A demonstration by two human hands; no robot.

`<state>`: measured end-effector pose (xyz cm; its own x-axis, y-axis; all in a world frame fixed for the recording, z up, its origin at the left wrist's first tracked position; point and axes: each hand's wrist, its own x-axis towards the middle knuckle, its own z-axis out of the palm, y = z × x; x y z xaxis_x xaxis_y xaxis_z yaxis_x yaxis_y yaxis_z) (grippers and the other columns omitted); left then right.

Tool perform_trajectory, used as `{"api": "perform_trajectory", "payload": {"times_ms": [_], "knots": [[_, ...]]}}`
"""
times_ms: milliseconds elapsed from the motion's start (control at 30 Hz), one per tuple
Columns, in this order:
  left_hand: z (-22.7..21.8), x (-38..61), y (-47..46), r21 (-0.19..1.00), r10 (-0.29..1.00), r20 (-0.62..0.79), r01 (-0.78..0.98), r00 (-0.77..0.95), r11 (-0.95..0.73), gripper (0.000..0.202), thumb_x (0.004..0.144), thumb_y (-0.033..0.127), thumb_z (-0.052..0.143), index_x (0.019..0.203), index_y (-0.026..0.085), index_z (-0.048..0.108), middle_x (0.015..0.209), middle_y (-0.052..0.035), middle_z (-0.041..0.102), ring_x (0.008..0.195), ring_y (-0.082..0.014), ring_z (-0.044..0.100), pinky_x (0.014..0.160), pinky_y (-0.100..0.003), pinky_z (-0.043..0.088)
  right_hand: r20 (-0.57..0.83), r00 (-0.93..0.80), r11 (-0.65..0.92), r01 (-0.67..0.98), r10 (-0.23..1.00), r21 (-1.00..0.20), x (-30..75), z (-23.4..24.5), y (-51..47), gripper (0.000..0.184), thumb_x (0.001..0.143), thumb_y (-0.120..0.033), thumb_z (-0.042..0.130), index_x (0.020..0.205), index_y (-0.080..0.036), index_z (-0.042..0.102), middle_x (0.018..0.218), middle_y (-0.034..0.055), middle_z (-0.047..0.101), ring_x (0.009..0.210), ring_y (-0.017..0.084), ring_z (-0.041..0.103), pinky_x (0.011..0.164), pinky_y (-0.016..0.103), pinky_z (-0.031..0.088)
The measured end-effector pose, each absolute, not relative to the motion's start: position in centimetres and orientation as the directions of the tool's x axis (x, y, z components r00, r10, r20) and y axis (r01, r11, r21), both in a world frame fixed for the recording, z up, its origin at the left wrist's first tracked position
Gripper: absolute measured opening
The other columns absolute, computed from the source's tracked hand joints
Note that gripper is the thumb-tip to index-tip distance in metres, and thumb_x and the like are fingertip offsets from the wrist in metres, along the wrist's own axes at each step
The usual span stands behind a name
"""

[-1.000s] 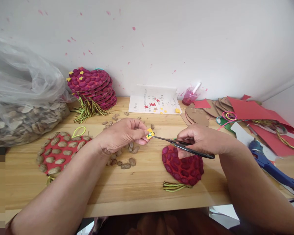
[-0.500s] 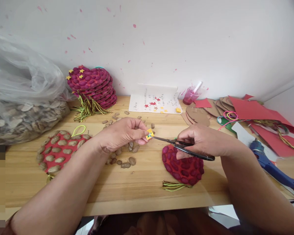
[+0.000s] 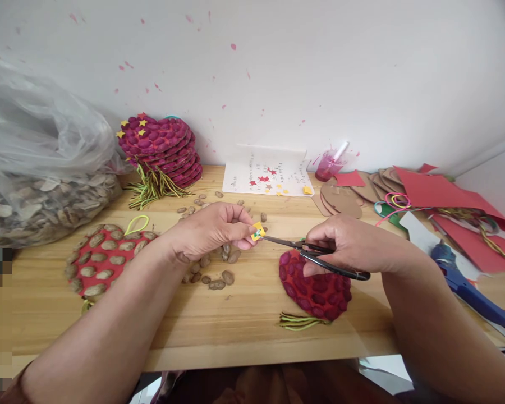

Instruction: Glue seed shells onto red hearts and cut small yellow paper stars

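Observation:
Between thumb and fingers, my left hand (image 3: 225, 227) pinches a small yellow piece of paper (image 3: 258, 230) with a dark green and white mark on it. My right hand (image 3: 334, 244) grips black-handled scissors (image 3: 336, 266), whose blade tips meet the paper's lower edge. Below the scissors lies a heart-shaped piece (image 3: 315, 289) covered in magenta-painted peanuts, with a green and brown tassel. Loose peanuts (image 3: 217, 284) are scattered under and around my left hand. A red heart (image 3: 105, 258) set with unpainted peanuts lies partly behind my left forearm.
A plastic bag of peanuts (image 3: 46, 196) stands at left, beside a stack of magenta hearts (image 3: 164, 148). At the back are a written sheet (image 3: 238, 179) with paper stars and a cup of magenta paint (image 3: 328, 167). Red paper (image 3: 454, 193) and a blue glue gun (image 3: 467, 289) lie right.
The scissor blades have come closer together at the paper. Both hands stay almost in place; the whole view shifts slightly.

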<state>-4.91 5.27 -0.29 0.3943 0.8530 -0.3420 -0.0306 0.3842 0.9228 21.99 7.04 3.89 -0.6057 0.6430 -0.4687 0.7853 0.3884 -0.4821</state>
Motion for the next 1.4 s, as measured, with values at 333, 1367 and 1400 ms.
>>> {"api": "perform_trajectory", "payload": {"times_ms": [333, 1367, 1400], "knots": [[-0.39, -4.97, 5.41, 0.926, 0.845, -0.344, -0.002, 0.408, 0.378, 0.023, 0.069, 0.029, 0.083, 0.069, 0.014, 0.065, 0.072, -0.0054, 0.072, 0.064, -0.0102, 0.064, 0.061, -0.020, 0.050, -0.449, -0.603, 0.384, 0.783, 0.660, -0.489, 22.02, 3.85, 6.71, 0.050, 0.077, -0.061, 0.065, 0.058, -0.019, 0.045, 0.055, -0.0057, 0.035, 0.051, 0.009, 0.032, 0.048, 0.025, 0.023], [0.25, -5.70, 5.40, 0.926, 0.787, -0.372, 0.140, 0.492, 0.350, 0.026, 0.075, 0.035, 0.080, 0.076, 0.015, 0.064, 0.072, 0.0004, 0.072, 0.066, -0.0077, 0.065, 0.067, -0.019, 0.050, -0.391, -0.640, 0.462, 0.758, 0.662, -0.460, 21.78, 4.26, 6.09, 0.044, 0.078, -0.051, 0.068, 0.059, -0.019, 0.044, 0.052, -0.0076, 0.037, 0.049, 0.007, 0.032, 0.046, 0.022, 0.023], [0.32, -5.69, 5.38, 0.926, 0.786, -0.371, 0.136, 0.494, 0.352, 0.026, 0.075, 0.035, 0.080, 0.075, 0.015, 0.064, 0.072, 0.0003, 0.072, 0.066, -0.0077, 0.065, 0.067, -0.019, 0.050, -0.388, -0.642, 0.464, 0.756, 0.661, -0.461, 21.80, 4.26, 6.07, 0.045, 0.078, -0.051, 0.068, 0.059, -0.019, 0.044, 0.052, -0.0077, 0.037, 0.048, 0.007, 0.032, 0.046, 0.022, 0.023]]}}
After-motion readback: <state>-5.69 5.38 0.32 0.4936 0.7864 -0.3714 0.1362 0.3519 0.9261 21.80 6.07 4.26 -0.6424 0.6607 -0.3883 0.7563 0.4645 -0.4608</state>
